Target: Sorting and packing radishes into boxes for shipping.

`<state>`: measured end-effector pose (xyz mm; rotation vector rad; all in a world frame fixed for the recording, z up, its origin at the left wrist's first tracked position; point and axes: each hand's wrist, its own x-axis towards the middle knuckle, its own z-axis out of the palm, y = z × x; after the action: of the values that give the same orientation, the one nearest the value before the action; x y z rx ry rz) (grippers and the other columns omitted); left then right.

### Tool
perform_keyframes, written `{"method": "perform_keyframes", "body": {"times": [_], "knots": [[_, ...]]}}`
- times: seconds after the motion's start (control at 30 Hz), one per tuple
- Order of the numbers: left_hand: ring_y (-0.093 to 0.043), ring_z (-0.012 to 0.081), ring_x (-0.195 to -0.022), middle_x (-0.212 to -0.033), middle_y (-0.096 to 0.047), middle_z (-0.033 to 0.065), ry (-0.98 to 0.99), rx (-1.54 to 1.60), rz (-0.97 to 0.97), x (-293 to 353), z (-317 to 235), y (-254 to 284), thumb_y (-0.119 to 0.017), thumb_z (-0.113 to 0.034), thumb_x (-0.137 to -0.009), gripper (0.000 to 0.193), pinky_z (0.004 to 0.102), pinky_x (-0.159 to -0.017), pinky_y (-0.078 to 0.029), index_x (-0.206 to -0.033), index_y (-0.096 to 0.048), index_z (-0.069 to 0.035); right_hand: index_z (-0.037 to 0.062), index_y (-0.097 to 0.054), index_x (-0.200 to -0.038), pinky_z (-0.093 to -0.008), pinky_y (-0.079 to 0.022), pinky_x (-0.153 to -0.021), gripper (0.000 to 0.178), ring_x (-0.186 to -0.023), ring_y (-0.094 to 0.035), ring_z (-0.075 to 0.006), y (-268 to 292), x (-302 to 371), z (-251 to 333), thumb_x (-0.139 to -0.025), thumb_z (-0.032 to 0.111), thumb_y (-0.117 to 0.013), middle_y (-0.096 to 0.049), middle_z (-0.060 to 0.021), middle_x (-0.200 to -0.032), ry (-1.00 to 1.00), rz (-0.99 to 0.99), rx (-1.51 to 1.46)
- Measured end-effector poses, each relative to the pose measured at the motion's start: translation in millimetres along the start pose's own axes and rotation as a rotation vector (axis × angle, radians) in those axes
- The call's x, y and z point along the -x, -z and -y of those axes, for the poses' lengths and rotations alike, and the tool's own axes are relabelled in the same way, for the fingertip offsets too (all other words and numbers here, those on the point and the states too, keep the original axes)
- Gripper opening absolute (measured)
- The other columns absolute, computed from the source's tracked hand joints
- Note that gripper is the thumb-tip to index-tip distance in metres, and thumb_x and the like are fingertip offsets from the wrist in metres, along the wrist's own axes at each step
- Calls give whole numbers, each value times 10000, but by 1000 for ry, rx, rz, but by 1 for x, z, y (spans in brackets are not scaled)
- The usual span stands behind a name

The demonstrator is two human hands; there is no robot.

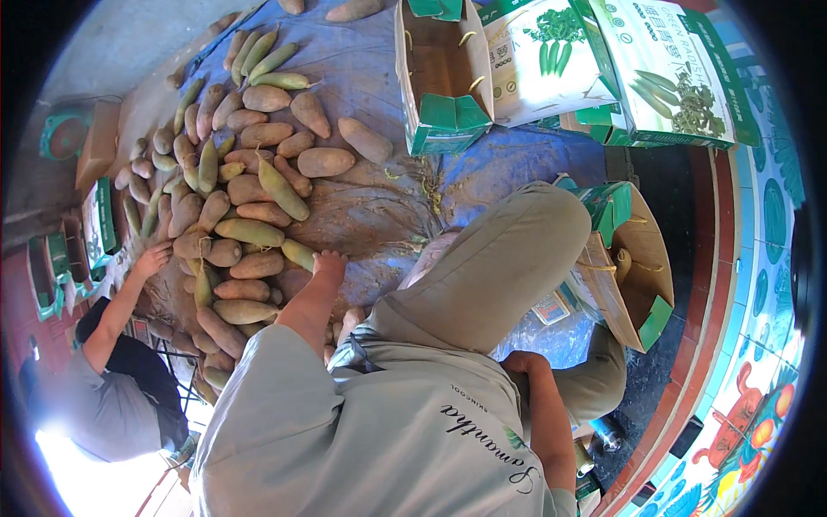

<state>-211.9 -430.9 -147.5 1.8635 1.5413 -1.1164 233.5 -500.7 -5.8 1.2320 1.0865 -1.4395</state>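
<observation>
The left hand [328, 263] rested spread over a long green-and-brown gourd [299, 253] on the blue tarp [508, 159]; the right hand's [517, 362] grip could not be told.

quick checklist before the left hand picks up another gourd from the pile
1. Left hand at the pile: ok, it rests at the near edge of the gourds, touching a greenish one.
2. Left hand free: cannot tell, the fingers are seen from behind.
3. Right hand free: cannot tell, it is tucked low by the knee and mostly hidden.
4. Box ready: ok, an open cardboard box stands at the right, another open box beyond the pile.
5. Other person out of the way: ok, their hand works the far left side of the pile, apart from the left hand.
</observation>
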Motion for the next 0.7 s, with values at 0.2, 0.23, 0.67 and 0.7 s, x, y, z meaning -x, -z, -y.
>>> {"method": "perform_keyframes", "body": {"times": [0.2, 0.23, 0.67, 0.7], "knots": [[-496, 289, -1089, -1155, -523, 109, -11, 67, 9, 13, 7, 27, -665, -125, -712, 497, 394, -839, -447, -1166, -464, -101, 46, -624, -1051, -364, -442, -856, 491, -1009, -579, -253, 8, 15, 5, -761, 436, -550, -592, -135, -1127, -11, -15, -11], [-499, 285, -1093, -1154, -530, 99, 24, 99, -32, 7, 10, 21, -621, -124, -751, 421, 398, -856, -441, -1148, -481, -110, 47, -624, -1050, -365, -442, -856, 490, -1008, -580, -253, 6, 10, 2, -761, 436, -549, -593, -135, -1125, -7, -14, -4], [-574, 307, -990, -1042, -598, 167, 101, 439, -285, 1, 18, 80, -630, -182, -746, 375, 377, -841, -463, -1080, -501, -69, 62, -636, -1023, -364, -429, -871, 462, -999, -576, -290, -3, -9, 1, -772, 433, -524, -592, -160, -1107, 172, -104, 24], [-574, 307, -990, -1042, -598, 167, 75, 414, -298, 5, 14, 94, -630, -182, -746, 375, 377, -841, -463, -1080, -501, -69, 57, -632, -1025, -358, -430, -868, 476, -997, -575, -295, -9, -18, -6, -787, 448, -503, -590, -167, -1100, 143, -117, 42]]}}
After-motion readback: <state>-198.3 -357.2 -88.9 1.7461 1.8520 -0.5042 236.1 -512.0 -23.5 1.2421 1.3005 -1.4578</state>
